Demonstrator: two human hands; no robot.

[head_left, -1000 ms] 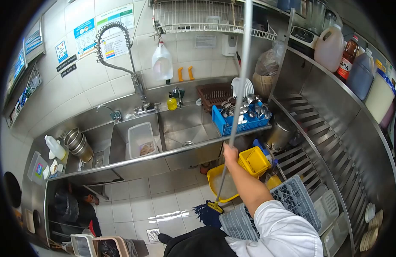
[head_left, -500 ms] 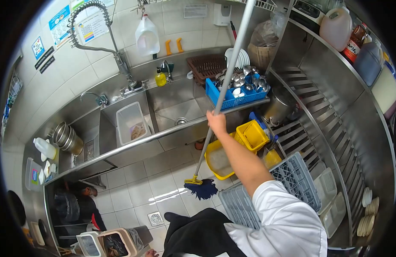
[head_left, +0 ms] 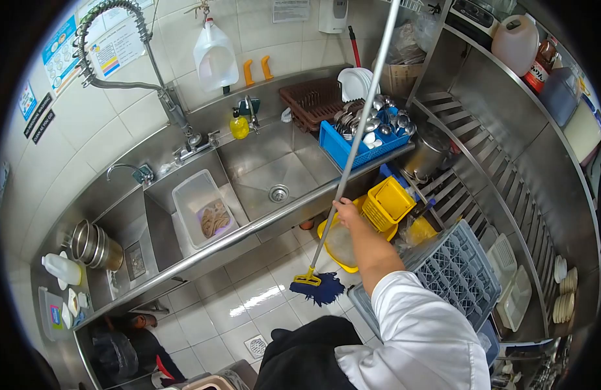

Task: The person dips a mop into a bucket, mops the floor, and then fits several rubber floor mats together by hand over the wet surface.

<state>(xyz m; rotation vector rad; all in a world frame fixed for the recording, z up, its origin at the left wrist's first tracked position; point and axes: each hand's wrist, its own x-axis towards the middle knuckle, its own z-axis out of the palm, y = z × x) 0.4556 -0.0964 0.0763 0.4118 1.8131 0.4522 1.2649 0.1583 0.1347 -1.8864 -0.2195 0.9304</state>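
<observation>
My right hand is closed around the long metal handle of a mop, which leans with its top toward the back wall. The dark blue mop head with its yellow clamp rests on the white tiled floor. Just behind my right hand is a yellow tub holding cloudy liquid, with a yellow basket at its edge. My left hand is out of sight.
Along the wall runs a steel sink counter; a clear bin stands in one basin. A blue cutlery basket sits at its right end. Grey crates and slatted steel shelves are to my right. A floor drain lies ahead.
My right hand, still on the mop handle, is lower in view, and the mop head sits slightly farther right. The view has shifted; my left fingertips, visible earlier at the bottom edge, are gone.
</observation>
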